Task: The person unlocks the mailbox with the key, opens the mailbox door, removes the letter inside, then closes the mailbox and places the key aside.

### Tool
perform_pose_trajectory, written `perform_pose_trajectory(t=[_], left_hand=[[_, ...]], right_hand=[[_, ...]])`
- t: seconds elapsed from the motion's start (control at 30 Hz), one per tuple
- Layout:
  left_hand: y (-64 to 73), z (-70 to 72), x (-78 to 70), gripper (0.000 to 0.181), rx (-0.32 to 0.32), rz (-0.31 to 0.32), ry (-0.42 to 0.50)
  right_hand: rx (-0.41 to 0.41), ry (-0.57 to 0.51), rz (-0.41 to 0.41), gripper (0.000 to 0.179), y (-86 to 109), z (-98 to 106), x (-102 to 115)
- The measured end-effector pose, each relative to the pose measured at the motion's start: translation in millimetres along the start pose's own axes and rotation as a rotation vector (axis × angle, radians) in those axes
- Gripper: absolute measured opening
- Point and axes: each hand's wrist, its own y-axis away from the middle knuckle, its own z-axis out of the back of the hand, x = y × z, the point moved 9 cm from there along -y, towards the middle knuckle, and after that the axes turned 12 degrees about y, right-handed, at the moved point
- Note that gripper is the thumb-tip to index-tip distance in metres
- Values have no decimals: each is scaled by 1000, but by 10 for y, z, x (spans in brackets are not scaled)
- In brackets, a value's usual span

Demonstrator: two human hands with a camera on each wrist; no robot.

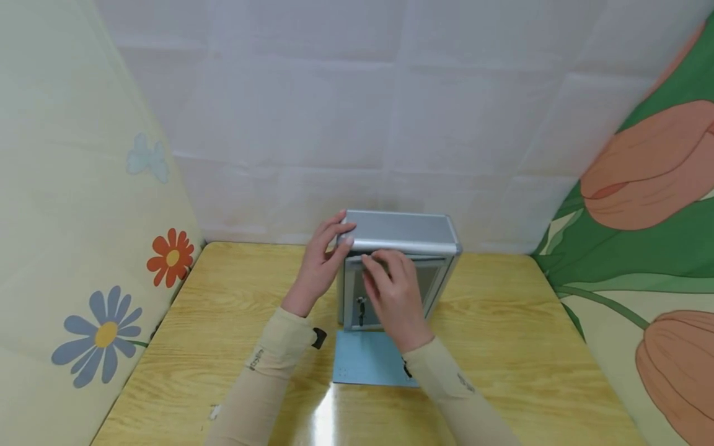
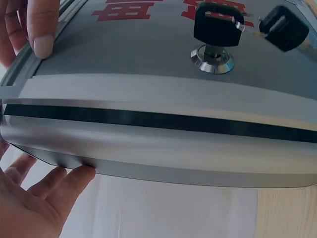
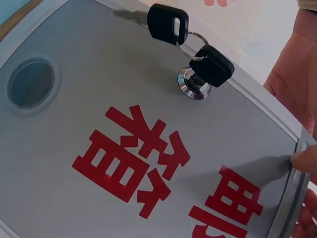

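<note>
A grey metal mailbox [image 1: 401, 230] stands upright on the wooden table, its front door [image 1: 429, 279] slightly ajar. My left hand [image 1: 320, 266] rests on the box's upper left corner, fingertips touching the top. In the left wrist view, that hand's fairly straight fingers [image 2: 74, 186] press against the casing. My right hand [image 1: 396, 297] pinches the door's top edge between thumb and fingers. Two black-headed keys [image 3: 213, 67] hang together on a ring, one inserted in the round door lock [image 3: 190, 91]. Red characters [image 3: 111, 166] mark the grey door panel.
A light blue flat sheet [image 1: 368, 359] lies on the table [image 1: 502, 371] just before the box. A white cloth backdrop [image 1: 312, 111] hangs behind. Flower-printed cloths stand at the left [image 1: 50, 204] and right [image 1: 619, 291].
</note>
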Motion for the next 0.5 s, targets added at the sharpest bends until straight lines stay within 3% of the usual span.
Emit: perform_pose_trajectory(t=[0.5], left_hand=[[3,3,16,31,-3,13,-4]], right_hand=[[-30,55,-10,25,-45,-68,-44]])
